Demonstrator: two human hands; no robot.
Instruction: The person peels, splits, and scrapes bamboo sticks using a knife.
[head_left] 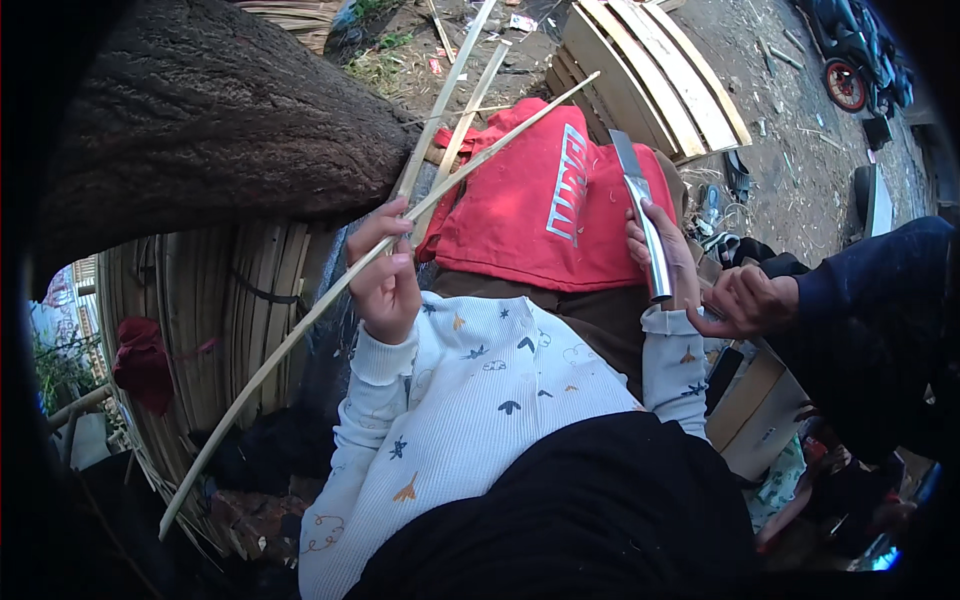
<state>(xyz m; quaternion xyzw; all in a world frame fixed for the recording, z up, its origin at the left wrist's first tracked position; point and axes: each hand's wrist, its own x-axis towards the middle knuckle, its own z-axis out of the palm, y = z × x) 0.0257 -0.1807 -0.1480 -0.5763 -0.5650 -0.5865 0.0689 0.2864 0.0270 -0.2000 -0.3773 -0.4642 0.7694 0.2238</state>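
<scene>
My left hand (pixel 388 290) is closed around a long thin bamboo strip (pixel 270 365), which runs slantwise from the lower left up over my lap. Behind those fingers, two paler strips (pixel 436 115) stretch away from me; whether I also touch them I cannot tell. In my right hand (pixel 672 255) is a knife (pixel 632 165) with a shiny metal handle, its flat blade pointing away from me and apart from the bamboo. A red cloth (pixel 500 215) with silver lettering covers my lap, beneath both hands.
Another person's hand (pixel 750 302) with a dark sleeve reaches in close beside my right wrist. A thick tree trunk (pixel 230 120) crosses the upper left, above bundled bamboo slats (pixel 190 290). A slatted wooden piece (pixel 650 75) lies ahead; a motorbike (pixel 855 60) stands far right.
</scene>
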